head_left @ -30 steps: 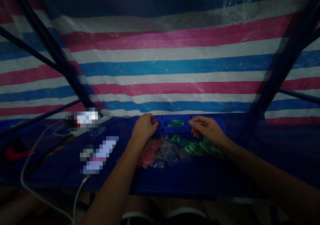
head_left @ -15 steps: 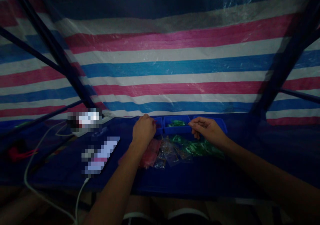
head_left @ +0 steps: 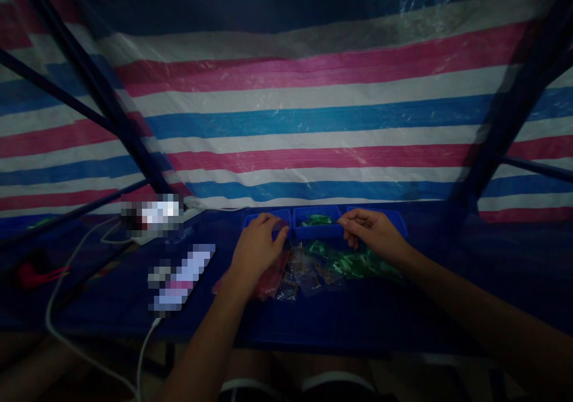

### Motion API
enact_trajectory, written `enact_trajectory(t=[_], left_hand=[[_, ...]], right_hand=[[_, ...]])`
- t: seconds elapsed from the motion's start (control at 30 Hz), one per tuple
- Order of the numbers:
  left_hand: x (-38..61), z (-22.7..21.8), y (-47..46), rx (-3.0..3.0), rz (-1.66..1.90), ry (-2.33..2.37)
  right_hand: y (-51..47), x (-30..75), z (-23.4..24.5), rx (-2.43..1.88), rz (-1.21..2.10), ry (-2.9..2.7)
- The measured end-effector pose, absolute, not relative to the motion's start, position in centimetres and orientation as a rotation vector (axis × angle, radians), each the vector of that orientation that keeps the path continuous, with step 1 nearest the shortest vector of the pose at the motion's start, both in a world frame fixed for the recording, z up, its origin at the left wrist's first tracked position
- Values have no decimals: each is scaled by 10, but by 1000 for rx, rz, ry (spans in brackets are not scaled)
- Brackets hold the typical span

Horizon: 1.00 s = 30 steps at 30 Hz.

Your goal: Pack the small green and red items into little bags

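Note:
My left hand (head_left: 261,241) reaches over the front edge of the left blue tray (head_left: 248,219), its thumb apart from its fingers and nothing visible between them. My right hand (head_left: 372,233) hovers at the front of the right blue tray (head_left: 398,220), thumb and forefinger pinched together. Whatever the pinch holds, if anything, is too small to make out. Between the hands stands the middle blue tray (head_left: 316,232), with small green pieces (head_left: 317,219) inside. In front lie red plastic packets (head_left: 274,277), clear plastic packets (head_left: 308,277) and green plastic packets (head_left: 353,263).
To the left a pixelated phone (head_left: 188,280) lies on the dark blue table (head_left: 340,324), with a white cable (head_left: 144,348) plugged in. Behind it is a partly pixelated power strip (head_left: 145,237). A striped plastic sheet (head_left: 313,121) hangs behind, between dark metal poles (head_left: 501,116).
My left hand has shifted slightly down and its fingers have spread, uncovering more of the left tray. My right hand stays in place, still pinched.

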<state>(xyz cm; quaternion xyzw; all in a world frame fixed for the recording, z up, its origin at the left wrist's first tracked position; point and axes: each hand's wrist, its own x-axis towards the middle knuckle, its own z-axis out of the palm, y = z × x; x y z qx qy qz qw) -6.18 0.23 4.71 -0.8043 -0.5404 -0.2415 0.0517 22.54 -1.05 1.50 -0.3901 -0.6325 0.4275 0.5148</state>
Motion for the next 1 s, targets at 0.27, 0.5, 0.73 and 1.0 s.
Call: enact_trajectory(t=[0.27, 0.5, 0.73, 1.0], left_hand=[[-94, 32, -59, -2269, -547, -1941], [-109, 27, -51, -2231, -561, -2004], [-110, 44, -43, -2148, -824, -2013], [-48, 79, -24, -2637, -1599, -1663]], right_hand=[[-12, 224, 17, -943, 1031, -1521], [-11, 225, 17, -937, 1014, -1536], [-12, 225, 18, -926, 1025, -1524], [-12, 223, 18, -869, 1020, -1514]])
